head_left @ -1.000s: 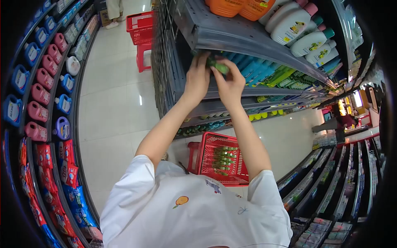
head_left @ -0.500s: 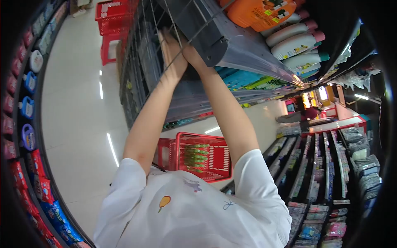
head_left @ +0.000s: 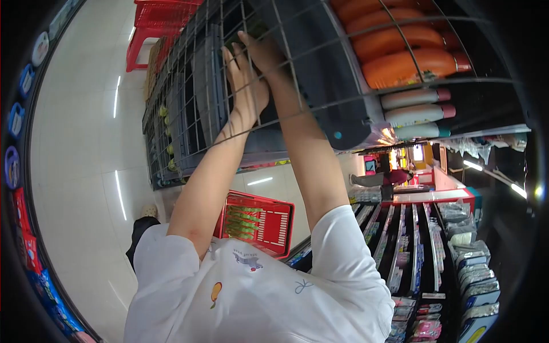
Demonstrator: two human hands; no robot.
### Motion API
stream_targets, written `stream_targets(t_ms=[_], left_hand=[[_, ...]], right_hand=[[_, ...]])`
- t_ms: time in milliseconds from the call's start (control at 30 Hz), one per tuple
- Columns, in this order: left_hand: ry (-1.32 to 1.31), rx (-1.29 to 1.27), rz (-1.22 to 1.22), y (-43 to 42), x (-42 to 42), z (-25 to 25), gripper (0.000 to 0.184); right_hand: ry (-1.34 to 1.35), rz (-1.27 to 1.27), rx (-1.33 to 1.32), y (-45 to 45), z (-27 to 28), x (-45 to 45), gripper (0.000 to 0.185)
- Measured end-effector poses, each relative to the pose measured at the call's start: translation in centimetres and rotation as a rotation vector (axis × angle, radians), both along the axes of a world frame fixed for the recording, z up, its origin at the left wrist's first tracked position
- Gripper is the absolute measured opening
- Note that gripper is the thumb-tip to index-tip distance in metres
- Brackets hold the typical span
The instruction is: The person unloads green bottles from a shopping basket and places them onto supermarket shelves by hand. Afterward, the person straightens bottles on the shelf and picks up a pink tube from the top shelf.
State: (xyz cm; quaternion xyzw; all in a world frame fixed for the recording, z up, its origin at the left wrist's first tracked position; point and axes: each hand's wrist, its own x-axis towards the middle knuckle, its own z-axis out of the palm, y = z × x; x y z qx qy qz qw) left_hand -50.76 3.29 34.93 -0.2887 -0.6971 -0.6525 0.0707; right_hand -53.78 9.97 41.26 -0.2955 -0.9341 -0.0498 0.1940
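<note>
Both my hands reach into a dark grey shelf (head_left: 200, 86), seen through its wire side mesh. My left hand (head_left: 243, 86) has its fingers stretched out and apart, with nothing visible in it. My right hand (head_left: 263, 54) is just right of it, deeper in shadow; its fingers are partly hidden by the mesh, and a dark green item (head_left: 254, 27) shows beside its fingertips. Whether the hand holds that item is unclear. Below my arms stands a red basket (head_left: 277, 230) with several green items (head_left: 242, 222) lying in rows.
Orange bottles (head_left: 394, 66) and white bottles (head_left: 416, 98) stand on the upper shelf. Red stools and a basket (head_left: 157, 20) are at the upper left. Detergent shelves curve along the left edge; packaged goods (head_left: 480, 286) hang at the lower right. A person (head_left: 394, 177) is far off.
My hands have gone from the shelf's front, where they handled a green item, to inside the shelf behind the mesh. The view has shifted, and my left hand's fingers have spread.
</note>
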Motion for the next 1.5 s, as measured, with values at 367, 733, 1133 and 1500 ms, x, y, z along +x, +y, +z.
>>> stream_targets(t_ms=[367, 733, 1133, 1500], left_hand=[[-0.037, -0.010, -0.042, 0.0, -0.1, -0.1, 0.066], [0.296, -0.267, -0.020, -3.1, 2.8, 1.0, 0.070], [0.236, -0.133, -0.948, -15.0, 21.4, -3.8, 0.076], [-0.109, -1.018, -1.536, -19.9, 35.1, -21.9, 0.039]], right_hand=[[0.235, 0.185, -0.457, 1.7, -2.6, -0.5, 0.075], [0.286, 0.397, -0.061, -0.3, -1.5, 6.3, 0.023], [1.054, -0.013, -0.878, -16.4, -7.3, 31.9, 0.023], [0.653, -0.884, -1.281, -22.8, -27.7, 60.9, 0.035]])
